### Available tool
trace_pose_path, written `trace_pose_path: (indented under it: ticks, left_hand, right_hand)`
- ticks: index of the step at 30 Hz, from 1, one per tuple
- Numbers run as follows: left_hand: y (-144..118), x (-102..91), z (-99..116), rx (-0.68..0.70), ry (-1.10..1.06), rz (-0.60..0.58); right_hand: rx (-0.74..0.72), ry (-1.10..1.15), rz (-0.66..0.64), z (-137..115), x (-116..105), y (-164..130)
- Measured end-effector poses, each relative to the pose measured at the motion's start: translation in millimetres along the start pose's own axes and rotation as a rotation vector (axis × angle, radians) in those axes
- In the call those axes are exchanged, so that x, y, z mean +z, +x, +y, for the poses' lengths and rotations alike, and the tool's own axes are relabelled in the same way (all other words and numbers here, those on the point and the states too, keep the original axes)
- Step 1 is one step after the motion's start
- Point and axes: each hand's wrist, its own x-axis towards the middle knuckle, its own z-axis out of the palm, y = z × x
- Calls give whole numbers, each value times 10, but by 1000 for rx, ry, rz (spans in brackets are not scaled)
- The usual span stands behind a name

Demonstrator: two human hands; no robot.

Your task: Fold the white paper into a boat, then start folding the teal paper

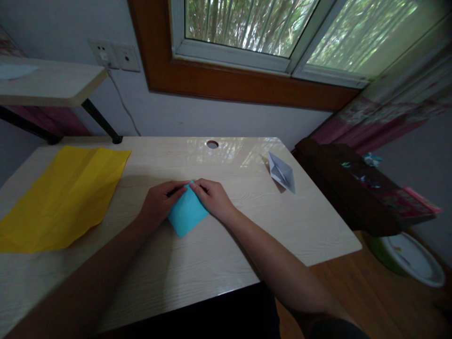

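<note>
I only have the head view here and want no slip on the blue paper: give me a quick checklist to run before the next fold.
1. Blue paper flat on the table: ok.
2. Left hand on the paper's left edge: ok.
3. Right hand on its right edge, fingertips of both hands meeting at the top corner: ok.
4. Crease lined up under the fingers: cannot tell, hidden.
5. Yellow sheet apart from the hands: ok.
6. White folded paper apart, to the right: ok.
</note>
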Motion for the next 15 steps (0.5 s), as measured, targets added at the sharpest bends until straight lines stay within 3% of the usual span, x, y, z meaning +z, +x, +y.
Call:
trace_pose_path:
  ticks: [6,15]
  left_hand:
    - [-1,8,5,2,-20,-3]
    - [2,-9,-25,-69,-91,-59]
  right_hand:
    - [-27,-34,-6,8,1,-1]
    - [-3,106,42,10,-46,-13]
